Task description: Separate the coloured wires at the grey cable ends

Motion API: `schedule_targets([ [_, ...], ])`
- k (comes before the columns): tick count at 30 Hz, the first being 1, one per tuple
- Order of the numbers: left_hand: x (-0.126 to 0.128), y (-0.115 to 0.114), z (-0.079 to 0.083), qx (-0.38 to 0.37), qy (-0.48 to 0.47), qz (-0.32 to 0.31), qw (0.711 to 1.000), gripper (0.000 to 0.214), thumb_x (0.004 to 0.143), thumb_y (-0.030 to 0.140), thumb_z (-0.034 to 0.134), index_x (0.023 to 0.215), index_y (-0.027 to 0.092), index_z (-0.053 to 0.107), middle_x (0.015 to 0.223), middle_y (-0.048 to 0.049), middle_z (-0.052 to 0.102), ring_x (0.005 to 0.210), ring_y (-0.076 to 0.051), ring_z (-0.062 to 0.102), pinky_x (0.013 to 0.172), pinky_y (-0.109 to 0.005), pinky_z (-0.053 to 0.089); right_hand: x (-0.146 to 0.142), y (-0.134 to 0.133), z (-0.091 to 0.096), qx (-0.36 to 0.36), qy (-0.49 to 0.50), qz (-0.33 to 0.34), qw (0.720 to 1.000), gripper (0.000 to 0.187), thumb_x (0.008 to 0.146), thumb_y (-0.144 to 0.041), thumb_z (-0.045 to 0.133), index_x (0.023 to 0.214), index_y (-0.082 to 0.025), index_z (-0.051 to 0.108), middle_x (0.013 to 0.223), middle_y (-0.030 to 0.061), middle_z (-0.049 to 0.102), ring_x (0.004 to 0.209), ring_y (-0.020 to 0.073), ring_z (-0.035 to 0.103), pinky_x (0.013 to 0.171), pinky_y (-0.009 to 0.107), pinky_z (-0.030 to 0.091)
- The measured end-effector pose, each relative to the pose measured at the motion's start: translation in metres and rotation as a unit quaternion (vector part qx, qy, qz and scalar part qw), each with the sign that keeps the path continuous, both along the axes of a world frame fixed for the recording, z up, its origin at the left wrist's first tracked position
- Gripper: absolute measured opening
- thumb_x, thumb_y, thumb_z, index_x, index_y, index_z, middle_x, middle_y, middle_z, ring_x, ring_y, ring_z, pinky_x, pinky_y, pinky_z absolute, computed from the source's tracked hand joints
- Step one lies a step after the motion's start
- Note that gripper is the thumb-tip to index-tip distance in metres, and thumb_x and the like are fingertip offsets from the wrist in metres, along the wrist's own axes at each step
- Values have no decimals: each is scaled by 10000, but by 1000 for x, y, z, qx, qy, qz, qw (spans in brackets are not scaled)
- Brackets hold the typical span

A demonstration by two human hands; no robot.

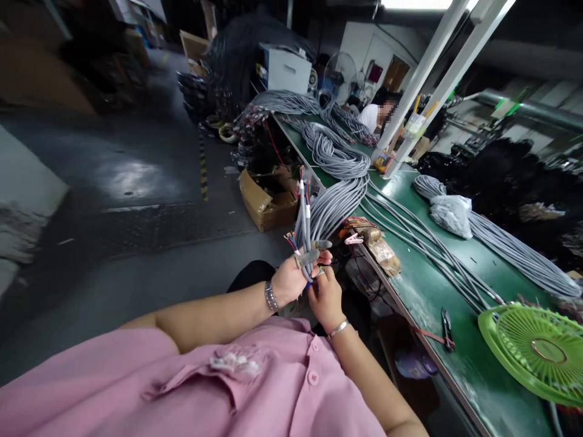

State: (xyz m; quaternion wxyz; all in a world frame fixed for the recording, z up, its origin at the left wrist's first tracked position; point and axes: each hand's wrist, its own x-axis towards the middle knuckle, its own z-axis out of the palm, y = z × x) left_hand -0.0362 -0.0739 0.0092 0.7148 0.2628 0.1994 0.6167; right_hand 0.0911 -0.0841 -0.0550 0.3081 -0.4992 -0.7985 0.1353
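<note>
I see the slim grey cables with bared, multicoloured wire ends standing roughly upright in front of the pink shirt, just off the edge of the tabletop. My left hand curls around them, grey covers on two fingers, its forearm reaching in from the left with a metal-link watch at the wrist. My right hand is bent upward against the bundle's lower part; I cannot tell what its fingertips pinch. Beside them runs the green tabletop, bearing looped grey cable coils and a lime-green plastic fan. Beyond, I make out an open brown cardboard box on the dark floor, slanting white posts and a person in white.
</note>
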Motion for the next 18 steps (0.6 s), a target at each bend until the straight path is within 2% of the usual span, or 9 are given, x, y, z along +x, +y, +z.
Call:
schedule_targets([
  [5,-20,0,-3,-3,-14,41,999,231,711,282,703,884,130,714,924,-128,714,856,-215,644,544,-240,390,4,-3,-2,29,-4,32,999,312,756,-95,507,1016,-198,647,987,85,594,931,233,551,820,358,463],
  [10,-41,2,1,19,17,65,998,339,735,380,700,954,121,713,907,-120,707,774,-190,634,542,-247,391,24,-3,-11,27,103,7,994,326,860,-149,476,1122,-215,658,994,82,629,936,218,588,836,356,479],
  [14,-60,6,-2,75,95,103,987,281,765,365,689,927,136,712,642,-29,629,539,-116,519,497,-241,358,42,-3,-22,8,194,-40,980,307,944,-295,462,1169,-217,655,992,84,684,919,208,629,825,343,509],
  [16,-72,9,-5,78,136,126,980,239,796,367,665,834,137,717,521,-3,564,490,-115,480,516,-258,386,51,-4,-26,-8,226,-55,973,337,958,-361,458,1208,-225,639,1012,84,704,924,209,645,812,337,524],
  [18,-86,11,-5,70,161,142,974,216,781,358,678,739,148,709,499,-9,573,475,-126,488,542,-287,424,58,-6,-30,-25,245,-63,967,363,960,-401,458,1236,-232,624,1036,85,712,912,207,659,790,331,538],
])
